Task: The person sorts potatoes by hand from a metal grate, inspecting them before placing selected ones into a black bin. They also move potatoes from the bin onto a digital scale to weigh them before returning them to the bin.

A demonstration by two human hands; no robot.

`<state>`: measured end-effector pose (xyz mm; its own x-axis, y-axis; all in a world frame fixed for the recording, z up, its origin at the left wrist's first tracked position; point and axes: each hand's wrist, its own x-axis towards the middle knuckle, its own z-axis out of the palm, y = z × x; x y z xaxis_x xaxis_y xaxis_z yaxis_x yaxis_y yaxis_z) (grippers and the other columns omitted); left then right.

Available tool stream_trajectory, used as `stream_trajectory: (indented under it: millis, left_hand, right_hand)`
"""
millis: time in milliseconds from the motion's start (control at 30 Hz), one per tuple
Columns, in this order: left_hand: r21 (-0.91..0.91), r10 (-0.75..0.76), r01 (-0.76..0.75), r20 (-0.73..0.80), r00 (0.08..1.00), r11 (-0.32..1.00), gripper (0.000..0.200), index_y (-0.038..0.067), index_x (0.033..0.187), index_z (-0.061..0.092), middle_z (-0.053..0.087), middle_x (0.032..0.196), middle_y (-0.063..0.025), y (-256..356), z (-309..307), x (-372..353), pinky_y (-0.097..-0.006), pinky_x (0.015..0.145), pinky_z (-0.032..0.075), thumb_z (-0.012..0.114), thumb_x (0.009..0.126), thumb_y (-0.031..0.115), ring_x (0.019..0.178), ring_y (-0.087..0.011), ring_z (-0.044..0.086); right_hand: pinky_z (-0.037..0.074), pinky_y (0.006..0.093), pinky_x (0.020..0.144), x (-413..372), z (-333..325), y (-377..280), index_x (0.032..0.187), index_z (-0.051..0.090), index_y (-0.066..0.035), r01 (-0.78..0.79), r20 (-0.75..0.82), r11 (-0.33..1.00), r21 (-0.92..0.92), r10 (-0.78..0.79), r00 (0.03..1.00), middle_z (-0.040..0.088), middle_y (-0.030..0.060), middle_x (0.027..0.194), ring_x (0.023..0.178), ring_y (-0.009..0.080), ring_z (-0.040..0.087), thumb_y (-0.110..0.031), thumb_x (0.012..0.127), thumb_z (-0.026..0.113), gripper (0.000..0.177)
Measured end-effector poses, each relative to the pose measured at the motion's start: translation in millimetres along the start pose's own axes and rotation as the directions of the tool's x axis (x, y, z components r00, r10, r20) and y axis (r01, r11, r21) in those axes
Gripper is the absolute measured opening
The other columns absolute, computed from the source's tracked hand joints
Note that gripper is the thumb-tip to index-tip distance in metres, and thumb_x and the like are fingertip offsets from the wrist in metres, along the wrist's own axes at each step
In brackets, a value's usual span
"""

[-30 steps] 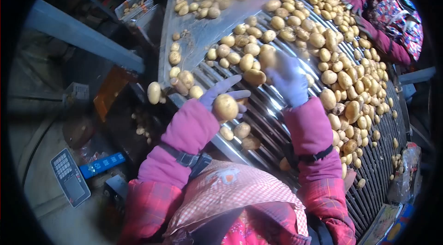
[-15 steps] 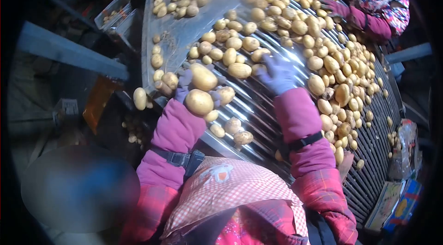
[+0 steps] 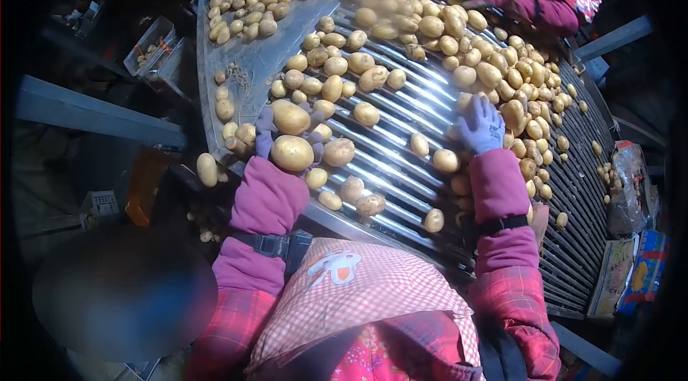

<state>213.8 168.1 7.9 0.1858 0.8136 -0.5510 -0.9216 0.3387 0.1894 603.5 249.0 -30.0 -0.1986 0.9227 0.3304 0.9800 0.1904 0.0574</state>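
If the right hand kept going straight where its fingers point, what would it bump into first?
Potatoes! The right hand points toward the big pile of potatoes, and some look right by its fingertips. It may already be touching one; how deep things are is hard to tell from this one view.

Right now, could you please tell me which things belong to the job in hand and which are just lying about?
Job in hand: left hand with two large potatoes, right hand, loose potatoes, metal bars, metal tray.
Probably just lying about: plastic bag, blue box.

Left grip partly behind potatoes
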Motion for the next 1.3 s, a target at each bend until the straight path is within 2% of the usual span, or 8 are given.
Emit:
stream_trajectory:
  millis: [67, 100, 633, 700, 800, 1033, 1200, 1300]
  left_hand:
    - [0.061, 0.049, -0.046, -0.055, 0.997, 0.997, 0.067, 0.011, 0.125, 0.053, 0.061, 0.113, -0.0103, 1.7, 0.0, 4.9, -0.0351, 0.056, 0.048, 0.042, 0.085, 0.065, 0.069, -0.0216, 0.056]
    - [0.127, 0.089, -0.074, -0.114, 0.99, 0.989, 0.068, 0.011, 0.124, 0.054, 0.062, 0.112, -0.0107, -0.5, -1.5, 6.8, -0.0344, 0.055, 0.048, 0.043, 0.085, 0.065, 0.068, -0.0216, 0.056]
    - [-0.044, 0.112, -0.105, 0.185, 0.976, 0.993, 0.068, 0.013, 0.131, 0.048, 0.055, 0.128, -0.0153, -9.5, -6.2, 8.2, -0.0457, 0.077, 0.051, 0.045, 0.085, 0.063, 0.103, -0.0327, 0.057]
    - [-0.107, 0.169, -0.146, 0.254, 0.952, 0.984, 0.067, 0.013, 0.131, 0.047, 0.053, 0.13, -0.0169, -2.0, -13.0, 5.5, -0.0512, 0.081, 0.051, 0.045, 0.085, 0.062, 0.111, -0.0372, 0.056]
    - [-0.116, 0.134, -0.098, 0.357, 0.925, 0.988, 0.07, 0.015, 0.135, 0.044, 0.041, 0.138, -0.0171, 2.2, -31.0, 5.8, -0.0561, 0.09, 0.041, 0.044, 0.085, 0.064, 0.121, -0.0396, 0.044]
    - [-0.19, 0.159, -0.065, 0.539, 0.827, 0.98, 0.063, 0.017, 0.137, 0.041, 0.038, 0.14, -0.0161, 4.3, -31.8, 8.1, -0.0676, 0.096, 0.035, 0.045, 0.088, 0.056, 0.126, -0.041, 0.038]
    - [-0.086, 0.053, 0.007, 0.663, 0.746, 0.996, 0.053, 0.014, 0.133, 0.043, 0.044, 0.133, -0.0166, 18.4, -17.2, -46.6, -0.0627, 0.092, 0.041, 0.044, 0.092, 0.048, 0.118, -0.0378, 0.046]
    - [-0.004, -0.067, 0.116, 0.797, 0.6, 0.993, 0.048, 0.012, 0.13, 0.044, 0.048, 0.128, -0.017, 28.2, -11.7, -96.2, -0.0597, 0.09, 0.045, 0.043, 0.094, 0.043, 0.114, -0.0359, 0.05]
  right_hand:
    - [0.041, 0.0388, 0.101, -0.1, -14.0, -2.2, 0.131, 0.053, -0.015, 0.019, 0.081, 0.933, 0.358, -0.051, 0.995, 0.054, 0.0167, 0.129, 0.117, 0.0339, 0.053, -0.031, 0.086, 0.061, 0.048]
    - [0.044, 0.0356, 0.098, -0.8, -26.5, -11.1, 0.128, 0.055, -0.012, -0.298, 0.285, 0.495, 0.816, 0.103, 0.953, 0.057, 0.0153, 0.126, 0.114, 0.0281, 0.057, -0.028, 0.088, 0.06, 0.043]
    - [0.039, 0.0445, 0.102, 27.3, 5.3, -155.4, 0.137, 0.043, -0.015, 0.026, 0.242, 0.83, 0.557, -0.192, 0.951, 0.045, 0.0233, 0.133, 0.12, 0.042, 0.047, -0.038, 0.082, 0.064, 0.063]
    - [0.042, 0.0406, 0.101, 26.6, 21.8, -145.2, 0.135, 0.045, -0.011, 0.09, 0.138, 0.75, 0.655, -0.235, 0.962, 0.048, 0.0213, 0.131, 0.118, 0.0351, 0.052, -0.028, 0.083, 0.066, 0.058]
    - [0.045, 0.029, 0.096, 36.0, 64.0, -120.6, 0.132, 0.046, -0.001, -0.507, 0.51, 0.056, 0.86, -0.037, 0.86, 0.056, 0.0118, 0.124, 0.11, 0.0179, 0.056, -0.013, 0.088, 0.064, 0.049]
    - [0.037, 0.0273, 0.101, 30.2, -67.8, -199.6, 0.135, 0.046, -0.003, -0.298, 0.247, -0.136, 0.945, -0.3, 0.921, 0.054, 0.0071, 0.128, 0.118, 0.0135, 0.048, -0.016, 0.093, 0.06, 0.046]
    - [0.045, 0.021, 0.073, 2.9, -16.8, -138.7, 0.128, 0.052, 0.0, -0.232, 0.232, 0.349, 0.908, 0.042, 0.972, 0.058, 0.0037, 0.103, 0.082, 0.0087, 0.052, -0.02, 0.096, 0.055, 0.038]
    - [0.042, 0.0402, 0.097, -27.3, 20.3, -115.5, 0.121, 0.056, -0.002, -0.02, 0.088, 0.722, 0.692, -0.056, 0.994, 0.058, 0.0201, 0.118, 0.112, 0.0333, 0.055, -0.021, 0.09, 0.059, 0.037]
